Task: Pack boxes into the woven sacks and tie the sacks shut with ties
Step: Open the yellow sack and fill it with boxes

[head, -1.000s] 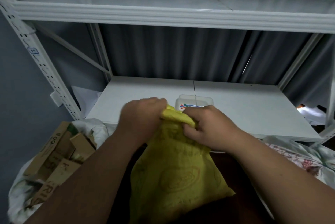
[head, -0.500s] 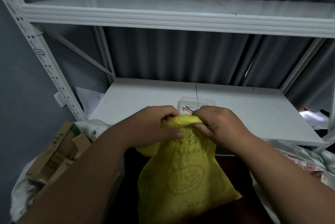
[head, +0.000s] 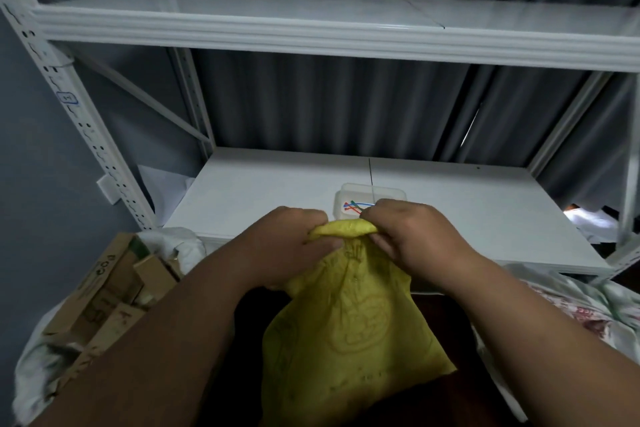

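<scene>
Now both hands grip yellow sack (head: 349,333) mouth: left hand (head: 287,246) and right hand (head: 412,239) curled round bunched neck, roll lying crosswise between them. Sack body hangs below hands. Ties (head: 355,208) in clear tub (head: 367,200) just beyond knuckles, right hand nearer. Cardboard boxes (head: 107,291) off left forearm.

Dim, soft overall; wide-angle bowing at edges; foreground shadowed.

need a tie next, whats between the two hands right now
In the head view, the rolled top of the yellow sack spans between the left hand and right hand; both grip it. The clear tub of ties sits just behind.
</scene>
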